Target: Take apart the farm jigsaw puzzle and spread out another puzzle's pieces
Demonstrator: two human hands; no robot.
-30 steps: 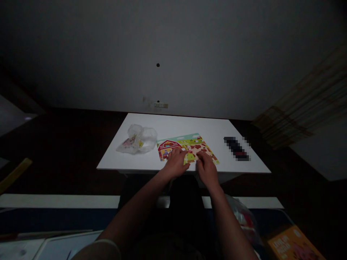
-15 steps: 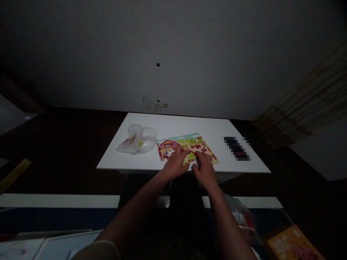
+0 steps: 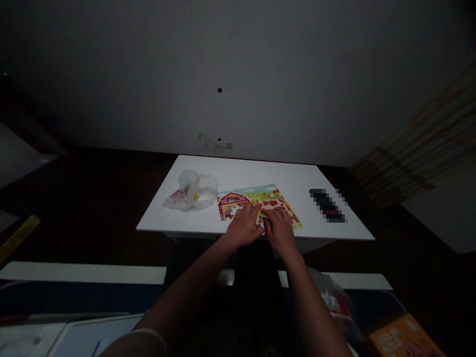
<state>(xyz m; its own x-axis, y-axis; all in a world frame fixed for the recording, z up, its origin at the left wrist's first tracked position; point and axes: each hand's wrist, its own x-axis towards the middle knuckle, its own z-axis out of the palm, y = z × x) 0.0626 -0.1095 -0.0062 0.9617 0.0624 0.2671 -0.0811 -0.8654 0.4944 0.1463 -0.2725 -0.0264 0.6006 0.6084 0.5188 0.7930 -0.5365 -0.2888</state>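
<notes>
A colourful farm puzzle board (image 3: pixel 238 201) with a red barn lies near the front edge of a small white table (image 3: pixel 290 178). My left hand (image 3: pixel 243 227) rests flat on the board's lower middle, fingers stretched out. Right beside it, touching it, my right hand (image 3: pixel 278 229) presses on the board with its fingers together. Whether a piece is under the fingertips is hidden.
A crumpled clear plastic bag (image 3: pixel 191 191) with pieces lies left of the board. A dark blurred object (image 3: pixel 327 205) sits at the table's right. An orange box (image 3: pixel 403 339) and another plastic bag (image 3: pixel 334 302) lie near my lower right. The room is dim.
My right hand has slid left across the board until it meets my left hand. The left hand has barely moved.
</notes>
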